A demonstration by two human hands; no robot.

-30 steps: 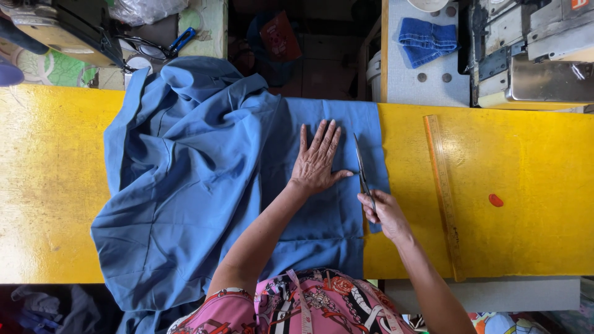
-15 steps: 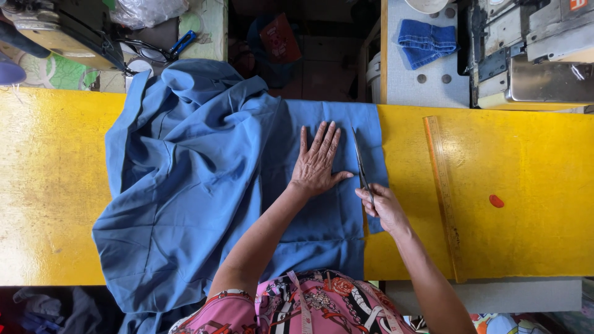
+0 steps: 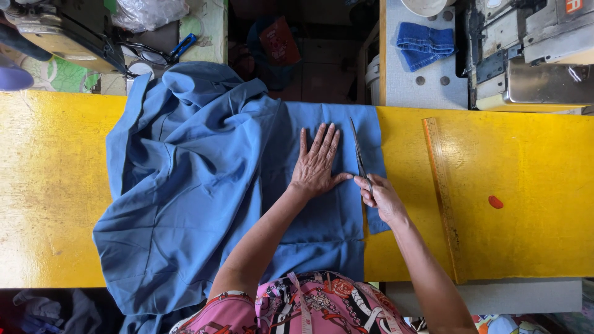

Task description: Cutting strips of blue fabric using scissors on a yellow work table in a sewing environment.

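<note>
Two hands at work on one blue cloth spread over a yellow table.

The left hand lies open, fingers spread and palm flat, pressing down the large sheet of plain blue woven fabric. Just at its 3 o'clock, the right hand is closed around the handles of one pair of slim metal scissors, whose blades point toward 12 o'clock along the fabric's right part. The fabric is smooth under the hands and bunched in folds toward 10 o'clock, draping over the near edge of the glossy yellow table. One long wooden ruler lies at 3 o'clock; one small red chalk piece sits beyond it. One folded blue cloth rests at 1 o'clock.
</note>
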